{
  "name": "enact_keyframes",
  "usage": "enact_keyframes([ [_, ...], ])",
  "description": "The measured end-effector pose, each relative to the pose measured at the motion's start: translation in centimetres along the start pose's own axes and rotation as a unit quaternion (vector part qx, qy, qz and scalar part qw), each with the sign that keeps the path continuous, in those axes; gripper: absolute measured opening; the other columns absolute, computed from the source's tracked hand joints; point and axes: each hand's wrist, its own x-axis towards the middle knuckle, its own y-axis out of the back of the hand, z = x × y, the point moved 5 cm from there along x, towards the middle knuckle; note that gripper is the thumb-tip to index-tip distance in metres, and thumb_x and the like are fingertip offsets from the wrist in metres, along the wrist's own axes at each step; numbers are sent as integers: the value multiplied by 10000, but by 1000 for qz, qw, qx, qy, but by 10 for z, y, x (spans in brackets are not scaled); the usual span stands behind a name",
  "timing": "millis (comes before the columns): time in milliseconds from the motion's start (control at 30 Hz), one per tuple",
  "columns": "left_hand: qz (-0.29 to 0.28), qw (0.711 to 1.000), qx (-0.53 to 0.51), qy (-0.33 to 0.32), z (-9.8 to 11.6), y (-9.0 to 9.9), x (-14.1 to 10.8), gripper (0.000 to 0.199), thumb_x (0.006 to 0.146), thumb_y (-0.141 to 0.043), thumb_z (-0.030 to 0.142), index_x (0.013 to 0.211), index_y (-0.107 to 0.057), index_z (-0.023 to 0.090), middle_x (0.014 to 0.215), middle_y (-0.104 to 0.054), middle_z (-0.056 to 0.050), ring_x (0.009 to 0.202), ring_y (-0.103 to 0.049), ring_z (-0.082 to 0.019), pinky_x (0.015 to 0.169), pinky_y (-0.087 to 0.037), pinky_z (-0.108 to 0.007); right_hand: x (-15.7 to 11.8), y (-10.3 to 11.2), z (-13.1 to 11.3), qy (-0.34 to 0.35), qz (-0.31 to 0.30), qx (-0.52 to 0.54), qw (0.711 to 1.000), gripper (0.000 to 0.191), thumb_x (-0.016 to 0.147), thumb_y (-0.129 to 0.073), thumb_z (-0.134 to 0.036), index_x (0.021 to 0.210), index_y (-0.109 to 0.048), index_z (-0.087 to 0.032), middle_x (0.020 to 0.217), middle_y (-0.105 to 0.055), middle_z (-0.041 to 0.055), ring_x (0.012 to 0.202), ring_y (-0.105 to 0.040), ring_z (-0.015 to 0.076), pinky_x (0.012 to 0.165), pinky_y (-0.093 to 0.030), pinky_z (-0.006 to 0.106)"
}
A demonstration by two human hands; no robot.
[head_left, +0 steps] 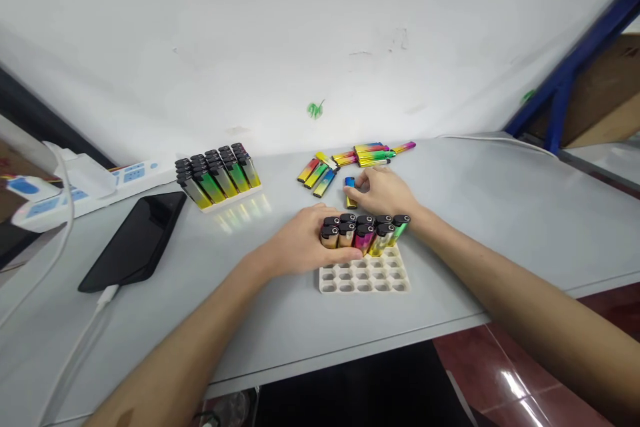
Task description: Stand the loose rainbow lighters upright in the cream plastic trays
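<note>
White compartment tray (371,282) sits on the tabletop (280,320), left hand (303,240) clasped round its upright lighters (363,240), right hand (387,190) pinching a blue-and-gold lighter (351,201) just beyond; light left-hand pressure should best prevent tipping.

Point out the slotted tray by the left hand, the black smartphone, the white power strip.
Slotted tray (355,282), head view: top face between empty slots.
Black smartphone (134,240), head view: middle of the screen.
White power strip (101,193), head view: casing between blue sockets.
</note>
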Motion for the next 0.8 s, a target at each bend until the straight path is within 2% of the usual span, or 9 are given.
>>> enact_keyframes([
  [100,-1,1000,16,23,-3,0,0,386,725,-767,506,725,-534,198,772,-536,18,751,-510,-159,678,-407,-294,0,0,7,9,-32,54,998,171,768,-655,-355,816,-603,-199,896,-692,87,897,-609,263,758,-455,372],
  [200,-6,999,24,29,-4,0,0,401,729,-758,521,716,-517,201,746,-517,23,758,-506,-162,673,-402,-292,-2,3,13,30,-46,130,990,170,730,-655,-203,887,-591,-195,887,-695,53,812,-619,209,722,-461,325],
  [300,-8,999,22,30,-3,0,0,399,735,-752,527,720,-519,203,746,-516,25,769,-511,-163,671,-403,-287,-3,9,11,72,-23,175,982,160,787,-591,-175,946,-603,-188,920,-685,59,816,-615,197,744,-466,326],
  [367,-9,999,21,29,-3,0,0,385,741,-750,519,727,-530,203,757,-527,21,774,-513,-164,681,-409,-290,-5,11,7,74,-28,207,975,135,838,-536,-199,955,-602,-192,865,-666,52,760,-607,190,697,-466,324],
  [433,-10,999,21,23,-2,0,0,374,746,-751,504,720,-532,202,757,-531,19,773,-513,-164,694,-414,-294,-6,10,4,48,-60,282,956,163,880,-487,-237,1018,-570,-212,811,-647,29,660,-590,168,593,-453,300],
  [567,-9,999,26,24,-2,0,0,375,745,-749,518,732,-546,203,775,-541,14,781,-524,-170,701,-421,-302,-11,11,-1,-5,-104,454,885,257,901,-463,-287,1158,-455,-275,710,-591,-36,527,-525,130,442,-361,234],
  [633,-7,999,28,29,-3,0,0,376,740,-750,524,744,-551,205,783,-545,14,788,-531,-172,697,-423,-301,-12,12,-2,-17,-117,504,855,212,897,-476,-307,1106,-468,-274,595,-468,-71,450,-406,105,410,-277,215],
  [700,-6,999,29,32,-3,0,0,371,736,-752,520,749,-555,206,788,-549,16,789,-538,-171,695,-425,-299,-13,12,-3,-24,-134,545,827,166,913,-463,-396,955,-510,-243,536,-334,-84,413,-254,86,399,-184,216],
  [800,-3,999,24,32,-3,0,0,357,736,-753,515,767,-577,206,791,-562,17,780,-551,-170,695,-431,-299,-12,11,-2,-45,-137,577,804,475,915,-398,-610,651,-426,-217,487,-213,-84,413,-128,74,401,-109,241],
])
